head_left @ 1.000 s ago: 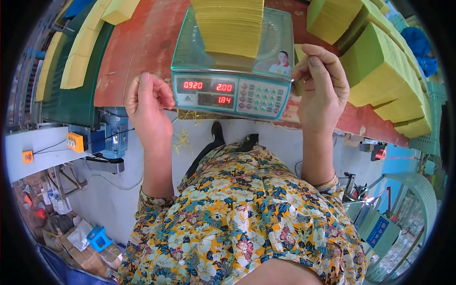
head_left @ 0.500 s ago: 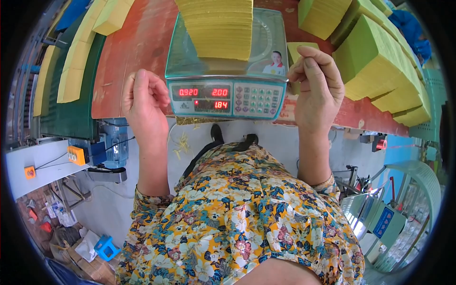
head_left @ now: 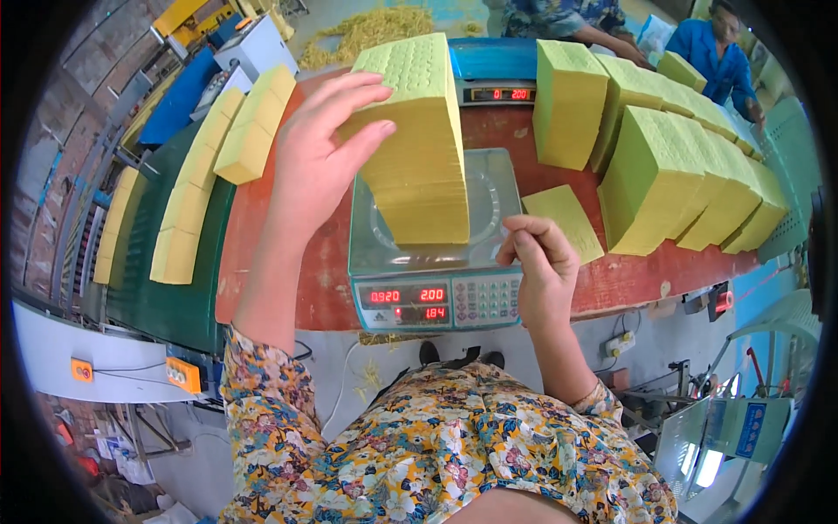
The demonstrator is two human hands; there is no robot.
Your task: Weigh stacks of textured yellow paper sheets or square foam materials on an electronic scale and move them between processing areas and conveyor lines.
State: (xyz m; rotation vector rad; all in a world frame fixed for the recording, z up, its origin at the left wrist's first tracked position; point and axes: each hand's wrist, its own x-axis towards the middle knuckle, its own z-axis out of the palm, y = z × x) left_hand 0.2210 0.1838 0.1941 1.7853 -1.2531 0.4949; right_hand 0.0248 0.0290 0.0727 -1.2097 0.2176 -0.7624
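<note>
A tall stack of yellow paper [head_left: 415,166] with rows of punched marks on its top stands on the clear pan of a digital scale [head_left: 487,301]. My left hand [head_left: 319,162] is at the stack's upper left, fingers stretched out and apart over its top edge; whether they press on it I cannot tell. By the scale's right edge is my right hand [head_left: 546,275], its fingers curled in with the thumb against them. Anything inside that grip is hidden. Just beyond the right hand, a thin piece of the same yellow paper [head_left: 567,218] lies flat on the red table [head_left: 497,129].
More yellow paper stacks [head_left: 650,183] stand in rows on the right. Yellow blocks [head_left: 179,231] line a green surface [head_left: 131,306] at left. A second scale [head_left: 496,70] sits at the far side. A person in blue [head_left: 716,57] and another person's arm [head_left: 602,37] are beyond the table.
The view has tipped up, showing more of the table's far side. My left hand has moved from beside the scale's display up to the stack. My right hand remains curled near the scale's right side.
</note>
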